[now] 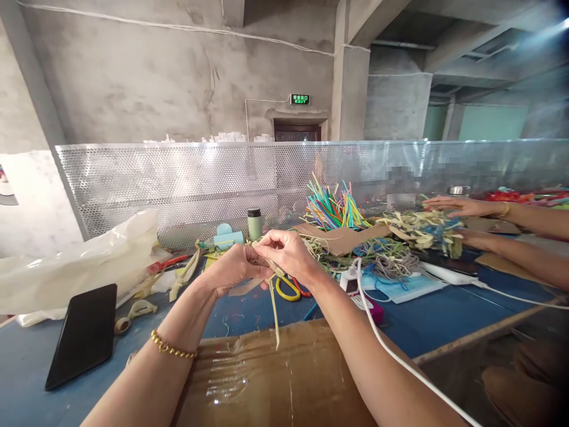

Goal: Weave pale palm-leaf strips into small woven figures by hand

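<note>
1. A perforated metal screen (213, 184) stands along the far side of the blue table (413, 326).
2. A sheet of brown cardboard (267, 373), taped and shiny, lies at the near edge, below the hands; whether it is a box cannot be told.
3. A cloudy plastic bag (75, 261) sprawls across the left; what it holds, if anything, cannot be made out.
4. To the right, a loose heap of strips (427, 228) lies on the table, with a co-worker's hands (462, 206) at it.
5. Coloured sticks (335, 207) fan upward at the far middle, their lower ends hidden behind a cardboard piece (342, 238).
6. A dark phone (84, 335) lies near left.
7. The left hand (240, 267) and right hand (287, 252) meet mid-table, both with fingers pinched on a pale strip (275, 314).
8. A green cup (255, 225) stands upright beyond them, its black lid on, contents hidden.
9. A metal cup (459, 191) sits far right; its inside cannot be seen.
10. The pale strip's free end hangs toward the near side, beside a yellow loop (288, 289).
</note>
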A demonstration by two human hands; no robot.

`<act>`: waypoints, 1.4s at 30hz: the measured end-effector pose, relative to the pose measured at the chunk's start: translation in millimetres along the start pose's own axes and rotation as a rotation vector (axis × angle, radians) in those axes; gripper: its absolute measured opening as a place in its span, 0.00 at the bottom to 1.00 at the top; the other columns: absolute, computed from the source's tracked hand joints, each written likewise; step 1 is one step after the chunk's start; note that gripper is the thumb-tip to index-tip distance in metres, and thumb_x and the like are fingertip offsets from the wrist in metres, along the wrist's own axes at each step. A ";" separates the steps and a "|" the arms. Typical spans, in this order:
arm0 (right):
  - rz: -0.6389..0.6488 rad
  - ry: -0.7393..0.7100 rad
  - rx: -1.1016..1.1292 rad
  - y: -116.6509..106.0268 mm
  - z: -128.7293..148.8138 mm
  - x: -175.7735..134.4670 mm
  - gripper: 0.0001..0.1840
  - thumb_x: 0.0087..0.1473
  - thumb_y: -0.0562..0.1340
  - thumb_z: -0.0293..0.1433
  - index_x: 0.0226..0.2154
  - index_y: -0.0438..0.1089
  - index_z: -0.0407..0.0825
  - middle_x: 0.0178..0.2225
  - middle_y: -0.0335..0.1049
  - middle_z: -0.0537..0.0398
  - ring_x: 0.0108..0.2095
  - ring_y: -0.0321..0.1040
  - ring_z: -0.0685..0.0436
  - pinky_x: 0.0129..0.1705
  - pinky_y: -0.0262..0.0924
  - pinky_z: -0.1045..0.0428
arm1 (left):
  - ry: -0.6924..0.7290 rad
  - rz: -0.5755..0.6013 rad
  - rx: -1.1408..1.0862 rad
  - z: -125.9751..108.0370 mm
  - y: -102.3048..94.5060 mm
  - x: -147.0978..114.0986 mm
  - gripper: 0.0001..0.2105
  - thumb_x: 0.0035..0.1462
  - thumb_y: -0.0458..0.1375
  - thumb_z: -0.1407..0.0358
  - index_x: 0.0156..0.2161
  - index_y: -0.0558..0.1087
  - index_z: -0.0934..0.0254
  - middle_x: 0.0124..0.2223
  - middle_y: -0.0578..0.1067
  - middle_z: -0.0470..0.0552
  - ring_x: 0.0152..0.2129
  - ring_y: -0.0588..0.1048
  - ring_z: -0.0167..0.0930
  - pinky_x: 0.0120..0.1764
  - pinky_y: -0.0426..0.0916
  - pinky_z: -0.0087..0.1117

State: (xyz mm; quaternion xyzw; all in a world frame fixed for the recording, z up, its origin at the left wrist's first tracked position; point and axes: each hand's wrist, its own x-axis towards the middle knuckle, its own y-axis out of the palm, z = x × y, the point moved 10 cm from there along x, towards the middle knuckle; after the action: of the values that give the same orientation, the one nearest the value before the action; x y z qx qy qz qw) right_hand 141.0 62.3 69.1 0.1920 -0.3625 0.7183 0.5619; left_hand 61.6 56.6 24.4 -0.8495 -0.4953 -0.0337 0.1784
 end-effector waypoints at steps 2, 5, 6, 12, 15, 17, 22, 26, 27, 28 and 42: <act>0.014 -0.002 0.010 1.3 1.0 0.0 0.07 0.50 0.65 0.32 0.24 0.72 0.46 0.21 0.69 0.58 0.22 0.62 0.53 0.24 0.56 0.55 | 0.007 -0.023 -0.045 1.0 -2.8 1.7 0.04 0.45 0.69 0.69 0.26 0.80 0.67 0.23 0.79 0.53 0.22 0.74 0.27 0.29 0.66 0.27; 0.023 -0.008 0.043 1.6 2.3 -0.1 0.08 0.51 0.66 0.34 0.25 0.72 0.46 0.21 0.68 0.58 0.22 0.62 0.52 0.24 0.57 0.55 | -0.016 -0.040 -0.161 4.9 -5.3 4.2 0.05 0.45 0.70 0.68 0.27 0.80 0.68 0.23 0.78 0.52 0.22 0.75 0.27 0.28 0.66 0.26; 0.016 -0.010 0.060 0.9 2.2 0.0 0.09 0.51 0.66 0.35 0.26 0.72 0.46 0.21 0.69 0.58 0.22 0.63 0.52 0.25 0.57 0.54 | -0.024 -0.037 -0.204 5.7 -5.2 4.8 0.05 0.44 0.70 0.68 0.28 0.80 0.68 0.23 0.78 0.51 0.21 0.76 0.27 0.28 0.66 0.26; -0.039 0.022 0.100 -2.0 -4.9 0.6 0.13 0.51 0.68 0.40 0.27 0.73 0.46 0.22 0.70 0.56 0.21 0.63 0.52 0.21 0.56 0.55 | -0.009 -0.004 -0.374 1.3 -2.2 6.2 0.09 0.43 0.72 0.67 0.29 0.80 0.71 0.25 0.77 0.50 0.21 0.76 0.25 0.27 0.68 0.24; -0.046 0.049 0.112 -1.6 -6.0 -0.3 0.14 0.50 0.68 0.41 0.26 0.73 0.46 0.21 0.70 0.56 0.20 0.63 0.52 0.19 0.55 0.55 | -0.022 -0.006 -0.387 1.3 -0.9 5.2 0.09 0.43 0.72 0.66 0.29 0.79 0.71 0.24 0.77 0.50 0.20 0.75 0.24 0.26 0.68 0.24; -0.043 0.064 0.139 -1.5 -4.6 -1.5 0.14 0.49 0.69 0.40 0.26 0.73 0.46 0.21 0.70 0.56 0.20 0.63 0.52 0.20 0.56 0.55 | -0.031 -0.008 -0.366 1.5 -0.3 3.8 0.09 0.44 0.72 0.66 0.29 0.79 0.71 0.24 0.78 0.51 0.20 0.75 0.24 0.26 0.68 0.24; 0.046 0.064 0.177 5.8 3.6 -4.3 0.12 0.48 0.69 0.39 0.26 0.73 0.47 0.22 0.69 0.57 0.21 0.64 0.51 0.22 0.58 0.54 | -0.058 0.025 -0.283 4.3 1.9 0.9 0.08 0.46 0.70 0.66 0.26 0.79 0.70 0.22 0.77 0.52 0.18 0.73 0.25 0.26 0.68 0.26; 0.014 -0.023 0.071 4.7 13.4 -4.5 0.08 0.48 0.70 0.36 0.26 0.77 0.49 0.23 0.65 0.59 0.25 0.60 0.52 0.26 0.56 0.54 | 0.004 0.050 -0.305 -0.1 2.3 1.2 0.07 0.44 0.71 0.68 0.25 0.78 0.68 0.23 0.77 0.51 0.21 0.74 0.27 0.30 0.71 0.30; -0.002 -0.043 0.048 4.2 15.0 -4.5 0.06 0.48 0.70 0.35 0.26 0.78 0.50 0.24 0.64 0.59 0.25 0.59 0.52 0.27 0.55 0.54 | 0.017 0.052 -0.309 -1.4 2.5 1.1 0.07 0.44 0.71 0.68 0.25 0.78 0.68 0.23 0.76 0.51 0.21 0.74 0.27 0.30 0.72 0.30; -0.005 -0.051 0.040 5.0 15.3 -4.4 0.06 0.48 0.70 0.35 0.26 0.78 0.50 0.24 0.64 0.59 0.26 0.58 0.51 0.28 0.55 0.53 | 0.025 0.052 -0.311 -2.7 2.8 1.0 0.07 0.44 0.71 0.68 0.25 0.78 0.68 0.23 0.76 0.50 0.21 0.74 0.27 0.30 0.71 0.30; -0.170 0.181 0.046 -47.7 -26.1 5.2 0.26 0.52 0.63 0.53 0.21 0.70 0.47 0.22 0.68 0.54 0.24 0.61 0.49 0.29 0.53 0.51 | 0.168 -0.389 -0.364 -13.2 -44.0 -1.1 0.09 0.44 0.70 0.69 0.27 0.73 0.68 0.23 0.77 0.50 0.19 0.75 0.27 0.26 0.69 0.27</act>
State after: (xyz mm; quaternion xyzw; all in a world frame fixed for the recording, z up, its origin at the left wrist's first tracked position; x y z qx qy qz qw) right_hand 188.0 90.0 69.9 0.1693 -0.2762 0.6907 0.6465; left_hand 25.0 70.9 48.3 -0.7509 -0.6183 -0.2259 0.0532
